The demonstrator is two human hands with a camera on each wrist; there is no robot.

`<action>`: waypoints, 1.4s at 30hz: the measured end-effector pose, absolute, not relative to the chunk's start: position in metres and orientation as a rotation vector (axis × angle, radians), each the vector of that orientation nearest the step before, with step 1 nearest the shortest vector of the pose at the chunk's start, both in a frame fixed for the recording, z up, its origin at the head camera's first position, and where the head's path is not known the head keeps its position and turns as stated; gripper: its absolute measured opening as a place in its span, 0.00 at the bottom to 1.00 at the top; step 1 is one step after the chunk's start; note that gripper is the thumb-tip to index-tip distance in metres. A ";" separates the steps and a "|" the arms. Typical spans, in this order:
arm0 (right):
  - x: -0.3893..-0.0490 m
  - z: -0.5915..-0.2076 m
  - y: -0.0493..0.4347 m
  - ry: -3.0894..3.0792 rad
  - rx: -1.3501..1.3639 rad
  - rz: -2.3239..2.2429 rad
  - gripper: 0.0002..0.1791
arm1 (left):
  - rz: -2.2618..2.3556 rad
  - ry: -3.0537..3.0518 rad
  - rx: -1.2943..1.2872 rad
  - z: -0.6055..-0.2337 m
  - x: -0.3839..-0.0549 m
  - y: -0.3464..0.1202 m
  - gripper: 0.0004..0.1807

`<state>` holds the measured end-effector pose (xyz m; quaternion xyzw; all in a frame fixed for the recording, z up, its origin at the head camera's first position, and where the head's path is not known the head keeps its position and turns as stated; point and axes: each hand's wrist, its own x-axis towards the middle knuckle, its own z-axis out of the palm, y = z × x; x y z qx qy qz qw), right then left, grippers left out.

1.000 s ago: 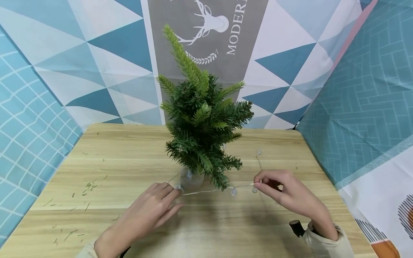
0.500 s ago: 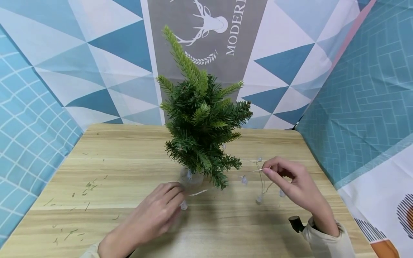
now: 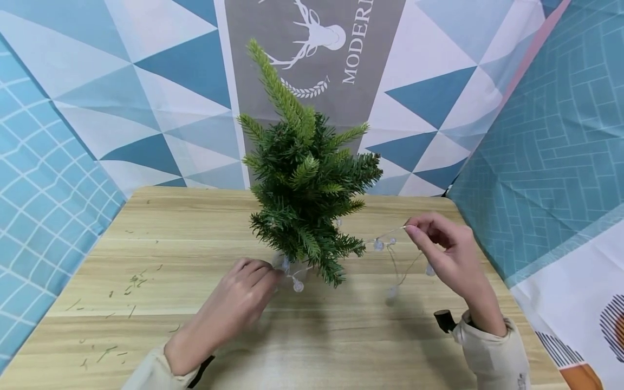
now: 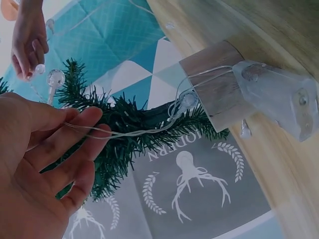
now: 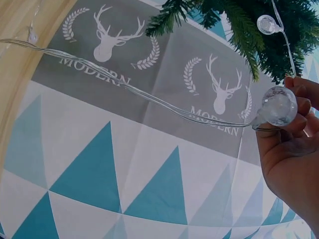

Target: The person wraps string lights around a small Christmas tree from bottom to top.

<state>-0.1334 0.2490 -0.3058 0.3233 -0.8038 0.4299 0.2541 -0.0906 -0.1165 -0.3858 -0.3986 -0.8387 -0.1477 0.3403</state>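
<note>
A small artificial pine tree (image 3: pixel 307 189) stands on the table, with a string of clear-bulbed fairy lights (image 3: pixel 298 285) round its lower part. Left of the tree's base, my left hand (image 3: pixel 246 292) pinches the light wire between thumb and fingers; the left wrist view shows this wire (image 4: pixel 134 133) running to the base (image 4: pixel 219 94). A frosted translucent box (image 4: pixel 279 97), joined to the wire, lies beside the base. Out to the right of the tree, my right hand (image 3: pixel 446 252) pinches another stretch of wire, with a round bulb (image 5: pixel 279 106) against its fingers. Branches hide the wire behind the tree.
Loose green needles (image 3: pixel 136 281) are scattered over the left of the wooden table (image 3: pixel 195 216). Patterned cloth (image 3: pixel 185 97) hangs close behind the table. Slack wire with bulbs (image 3: pixel 391 292) dangles below the right hand.
My right hand has moved away toward the back and slightly right, drawing the wire along. The left hand stays near the base, shifted slightly right; a bulb beside it has moved right.
</note>
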 end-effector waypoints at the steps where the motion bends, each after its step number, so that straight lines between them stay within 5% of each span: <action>1: -0.136 -0.304 0.249 -2.185 0.874 1.158 0.15 | -0.391 -2.194 -1.031 -0.386 -0.092 -0.116 0.15; 4: -0.143 -0.300 0.248 -2.200 0.846 1.128 0.13 | -0.413 -2.222 -1.007 -0.385 -0.096 -0.116 0.11; 13: -0.169 -0.303 0.249 -2.220 0.772 1.063 0.01 | -0.461 -2.232 -0.982 -0.388 -0.105 -0.116 0.22; 19: -0.186 -0.309 0.248 -2.272 0.698 1.046 0.07 | -0.477 -2.209 -0.974 -0.393 -0.111 -0.116 0.24; 26: -0.194 -0.296 0.239 -2.435 0.729 1.221 0.18 | -0.490 -2.285 -0.917 -0.399 -0.117 -0.119 0.09; 34: -0.232 -0.320 0.280 -2.752 0.927 1.603 0.09 | -0.462 -2.395 -0.878 -0.404 -0.123 -0.117 0.04; 42: -0.252 -0.334 0.279 -2.695 0.701 1.145 0.06 | -0.482 -2.404 -0.860 -0.405 -0.124 -0.120 0.04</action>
